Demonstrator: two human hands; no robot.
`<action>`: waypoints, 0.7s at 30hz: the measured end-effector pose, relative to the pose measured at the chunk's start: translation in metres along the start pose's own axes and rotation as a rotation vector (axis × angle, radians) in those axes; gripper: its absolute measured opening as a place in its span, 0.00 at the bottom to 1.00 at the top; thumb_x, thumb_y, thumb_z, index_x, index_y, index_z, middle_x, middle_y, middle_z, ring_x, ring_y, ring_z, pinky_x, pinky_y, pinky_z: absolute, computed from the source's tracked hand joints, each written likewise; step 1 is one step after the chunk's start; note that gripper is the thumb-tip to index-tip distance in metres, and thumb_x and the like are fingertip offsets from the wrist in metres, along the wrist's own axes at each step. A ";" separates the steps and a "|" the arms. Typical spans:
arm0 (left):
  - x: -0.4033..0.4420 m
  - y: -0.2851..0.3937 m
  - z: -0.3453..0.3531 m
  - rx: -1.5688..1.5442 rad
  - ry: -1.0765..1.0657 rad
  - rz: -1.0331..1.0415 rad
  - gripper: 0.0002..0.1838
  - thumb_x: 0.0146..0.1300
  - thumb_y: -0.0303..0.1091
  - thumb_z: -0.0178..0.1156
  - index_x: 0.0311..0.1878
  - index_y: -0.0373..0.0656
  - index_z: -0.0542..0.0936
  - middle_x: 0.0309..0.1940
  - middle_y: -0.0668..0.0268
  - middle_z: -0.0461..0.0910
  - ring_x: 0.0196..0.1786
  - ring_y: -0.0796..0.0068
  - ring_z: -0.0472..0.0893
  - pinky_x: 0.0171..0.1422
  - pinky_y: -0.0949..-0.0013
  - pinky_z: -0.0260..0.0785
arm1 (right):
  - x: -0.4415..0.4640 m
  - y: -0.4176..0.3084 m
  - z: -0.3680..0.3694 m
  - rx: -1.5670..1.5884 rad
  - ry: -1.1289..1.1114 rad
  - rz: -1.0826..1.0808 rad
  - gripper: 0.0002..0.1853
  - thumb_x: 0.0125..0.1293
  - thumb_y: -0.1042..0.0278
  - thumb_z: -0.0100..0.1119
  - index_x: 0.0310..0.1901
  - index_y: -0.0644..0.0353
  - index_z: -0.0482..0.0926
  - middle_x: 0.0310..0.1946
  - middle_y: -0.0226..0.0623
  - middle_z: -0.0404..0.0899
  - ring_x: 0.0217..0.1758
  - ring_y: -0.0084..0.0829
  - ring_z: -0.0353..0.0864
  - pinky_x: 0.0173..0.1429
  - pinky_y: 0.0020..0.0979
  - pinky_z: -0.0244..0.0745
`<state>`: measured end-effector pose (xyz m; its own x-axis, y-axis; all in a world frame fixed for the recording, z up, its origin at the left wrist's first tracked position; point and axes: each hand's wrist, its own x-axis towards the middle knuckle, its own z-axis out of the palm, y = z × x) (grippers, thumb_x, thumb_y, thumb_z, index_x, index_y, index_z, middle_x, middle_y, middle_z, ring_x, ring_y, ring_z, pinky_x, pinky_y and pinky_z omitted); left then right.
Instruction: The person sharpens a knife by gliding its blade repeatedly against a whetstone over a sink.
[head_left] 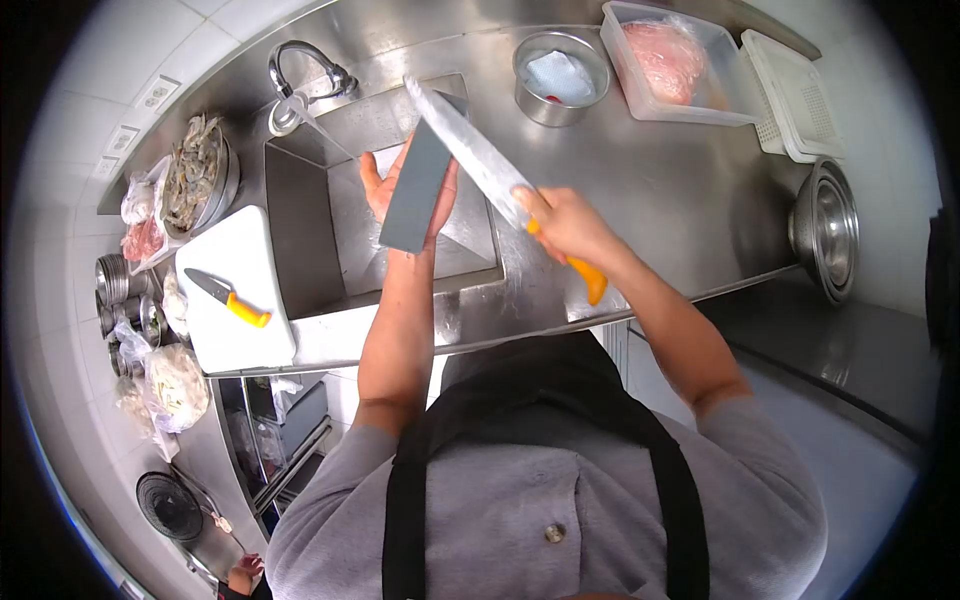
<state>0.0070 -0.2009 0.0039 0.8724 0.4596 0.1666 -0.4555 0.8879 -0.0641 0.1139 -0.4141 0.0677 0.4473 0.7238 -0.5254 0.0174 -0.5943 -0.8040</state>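
A flat dark grey block, like a sharpening stone (415, 195), lies tilted across the palm of my left hand (441, 205) over the steel sink (300, 225). The left thumb points out to the left of the block, and the other fingers are partly hidden behind it. My right hand (568, 228) is closed round the yellow handle of a large knife (468, 143). Its long blade runs up and to the left, crossing over the upper part of the stone, with the tip near the sink's far edge. Whether blade and stone touch is hard to tell.
Left of the sink, a small yellow-handled knife (242, 306) lies on a white cutting board (215, 345). A faucet (335, 82) stands behind the sink. Further right are a steel pot (545, 110), a plastic tub (640, 100), a white basket (790, 100) and steel bowls (832, 230).
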 end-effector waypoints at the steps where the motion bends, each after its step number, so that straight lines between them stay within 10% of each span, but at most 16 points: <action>1: -0.002 -0.003 0.000 0.035 -0.001 -0.021 0.50 0.78 0.67 0.34 0.77 0.23 0.64 0.79 0.41 0.66 0.84 0.39 0.58 0.91 0.40 0.38 | 0.005 -0.003 0.004 0.006 0.003 -0.001 0.31 0.82 0.36 0.50 0.37 0.61 0.79 0.15 0.28 0.72 0.12 0.22 0.69 0.18 0.32 0.63; 4: 0.004 -0.005 0.010 -0.054 -0.067 0.056 0.49 0.78 0.66 0.36 0.77 0.22 0.64 0.77 0.39 0.67 0.83 0.40 0.61 0.90 0.40 0.45 | -0.034 -0.009 0.017 -0.071 -0.122 -0.017 0.30 0.82 0.38 0.51 0.33 0.61 0.78 0.16 0.30 0.72 0.13 0.24 0.70 0.19 0.32 0.65; 6: 0.009 0.001 0.013 0.082 0.337 0.220 0.47 0.78 0.64 0.39 0.75 0.22 0.66 0.76 0.38 0.68 0.82 0.38 0.62 0.89 0.37 0.49 | -0.041 0.005 0.003 -0.176 -0.097 -0.055 0.32 0.83 0.41 0.49 0.35 0.66 0.81 0.22 0.46 0.80 0.21 0.39 0.81 0.31 0.42 0.75; 9: 0.005 0.007 -0.012 -0.148 -0.068 0.032 0.46 0.78 0.62 0.41 0.78 0.22 0.57 0.78 0.36 0.63 0.82 0.37 0.61 0.90 0.35 0.50 | -0.025 -0.014 -0.021 -0.157 -0.048 0.150 0.32 0.82 0.43 0.50 0.38 0.69 0.84 0.31 0.57 0.85 0.34 0.50 0.88 0.45 0.48 0.80; 13: 0.014 -0.005 0.035 0.089 0.351 0.237 0.47 0.78 0.64 0.40 0.77 0.23 0.63 0.76 0.40 0.69 0.82 0.43 0.65 0.90 0.41 0.48 | -0.056 0.021 0.001 -0.332 -0.017 -0.374 0.31 0.82 0.41 0.51 0.36 0.66 0.83 0.23 0.48 0.82 0.25 0.41 0.84 0.35 0.43 0.78; 16: 0.008 0.009 0.000 -0.070 -0.088 0.031 0.47 0.78 0.62 0.43 0.80 0.23 0.55 0.78 0.38 0.64 0.83 0.41 0.62 0.91 0.37 0.46 | -0.047 -0.014 -0.033 -0.132 -0.011 0.196 0.30 0.81 0.42 0.52 0.36 0.67 0.83 0.26 0.52 0.84 0.31 0.48 0.87 0.43 0.46 0.80; 21: 0.012 0.000 0.031 0.021 0.244 0.207 0.50 0.77 0.66 0.39 0.77 0.18 0.60 0.77 0.35 0.64 0.82 0.39 0.63 0.91 0.41 0.45 | -0.065 0.023 -0.002 -0.301 -0.081 -0.253 0.33 0.82 0.40 0.50 0.34 0.69 0.80 0.19 0.40 0.77 0.19 0.34 0.79 0.29 0.39 0.73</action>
<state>0.0114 -0.1960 0.0364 0.7762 0.6242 -0.0889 -0.6294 0.7754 -0.0517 0.0866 -0.4758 0.0835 0.3235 0.8785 -0.3515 0.3847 -0.4615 -0.7994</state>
